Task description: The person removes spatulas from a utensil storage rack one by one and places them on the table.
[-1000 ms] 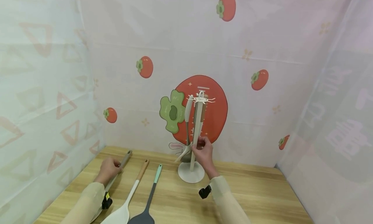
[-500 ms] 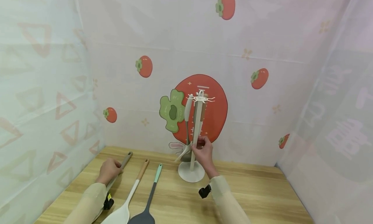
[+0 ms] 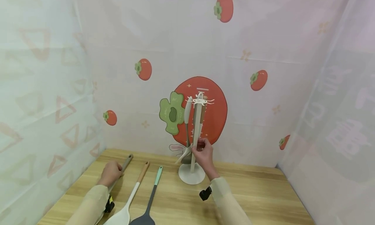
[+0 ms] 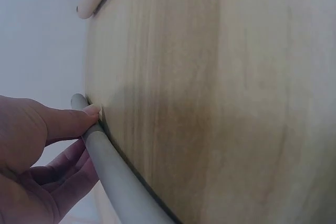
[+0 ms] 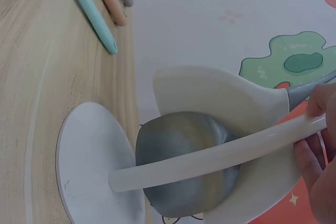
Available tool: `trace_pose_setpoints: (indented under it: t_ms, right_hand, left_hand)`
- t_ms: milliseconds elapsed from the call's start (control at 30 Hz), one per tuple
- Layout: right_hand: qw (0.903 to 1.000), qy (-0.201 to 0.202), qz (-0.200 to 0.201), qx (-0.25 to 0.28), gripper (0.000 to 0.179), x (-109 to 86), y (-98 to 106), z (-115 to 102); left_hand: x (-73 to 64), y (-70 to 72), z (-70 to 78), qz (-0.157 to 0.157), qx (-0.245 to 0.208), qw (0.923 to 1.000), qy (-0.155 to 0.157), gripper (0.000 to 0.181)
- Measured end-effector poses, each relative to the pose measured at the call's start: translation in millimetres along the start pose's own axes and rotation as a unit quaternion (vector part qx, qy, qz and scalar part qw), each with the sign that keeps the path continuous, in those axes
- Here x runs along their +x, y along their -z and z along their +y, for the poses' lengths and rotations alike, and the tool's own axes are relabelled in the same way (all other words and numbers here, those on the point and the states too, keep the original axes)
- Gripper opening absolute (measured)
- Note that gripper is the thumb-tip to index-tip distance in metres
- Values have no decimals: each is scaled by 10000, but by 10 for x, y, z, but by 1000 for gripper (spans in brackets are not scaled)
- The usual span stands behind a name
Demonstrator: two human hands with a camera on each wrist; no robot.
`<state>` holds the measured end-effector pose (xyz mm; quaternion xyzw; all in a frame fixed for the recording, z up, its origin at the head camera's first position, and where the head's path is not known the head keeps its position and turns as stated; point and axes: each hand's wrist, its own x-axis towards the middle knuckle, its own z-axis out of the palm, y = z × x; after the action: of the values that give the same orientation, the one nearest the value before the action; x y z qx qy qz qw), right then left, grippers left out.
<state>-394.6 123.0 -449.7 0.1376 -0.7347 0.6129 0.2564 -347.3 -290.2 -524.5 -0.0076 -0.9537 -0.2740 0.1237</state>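
My left hand (image 3: 110, 173) pinches the grey handle (image 4: 121, 177) of a long kitchen utensil between thumb and fingers. The utensil lies at the left of the table, its head hidden by my sleeve. My right hand (image 3: 204, 155) grips the white post (image 5: 210, 158) of an upright utensil rack, low down on it. Round hooks (image 3: 200, 101) ring the rack's top, and its round white base (image 5: 89, 156) rests on the table. Several utensils hang from it, among them one with a dark grey metal head (image 5: 184, 129) and one with a pale broad head (image 5: 210, 90).
Between my hands lie a white utensil with a wooden handle end (image 3: 143, 173) and a dark grey turner with a mint handle (image 3: 158, 175). The wooden table (image 3: 252, 192) meets a patterned backdrop (image 3: 117, 72) behind the rack, with cloth walls on both sides.
My left hand and sleeve have shifted very slightly to the right, still at the grey handle. My right hand stays on the post. The head view has tilted a little.
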Motion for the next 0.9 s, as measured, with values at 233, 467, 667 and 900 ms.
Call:
trace_pose_setpoints:
  t_ms: [233,467,667,900]
  right_hand:
    - [10000,-15,13,40,27,-17,-11,10]
    - [10000,-43,-7,-62,29,-6,11,-44]
    - [10000,-53,-8,51,30,-16,6,-52]
    - [9998,98,-174,-20,27,22,33,23]
  left_hand:
    - [-21,-24,9,6,249,9997,-84,9]
    - [-18,10,71,21,201,9996,-171,9]
    - [-31,43,123,-25,41,9996,-278,48]
    - [-4,146,236,-537,-29,9983,243,39]
